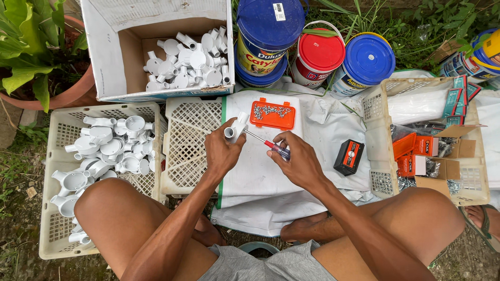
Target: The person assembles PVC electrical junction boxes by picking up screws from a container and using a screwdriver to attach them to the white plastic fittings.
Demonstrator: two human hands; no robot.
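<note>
My left hand (221, 151) grips a white plastic conduit fitting (237, 126) above an overturned white crate covered with a white sheet (312, 140). A screwdriver (265, 143) with a red and clear handle is in my right hand (297, 161), and its metal tip meets the fitting. Just beyond the fitting lies an orange tray (272, 114) with several small screws in it.
A white crate (57, 208) at left holds several white fittings, and a cardboard box (112, 57) behind it holds more. Paint buckets (317, 54) stand at the back. A small black box (349, 156) lies on the sheet. Right crate (482, 192) holds orange screw boxes.
</note>
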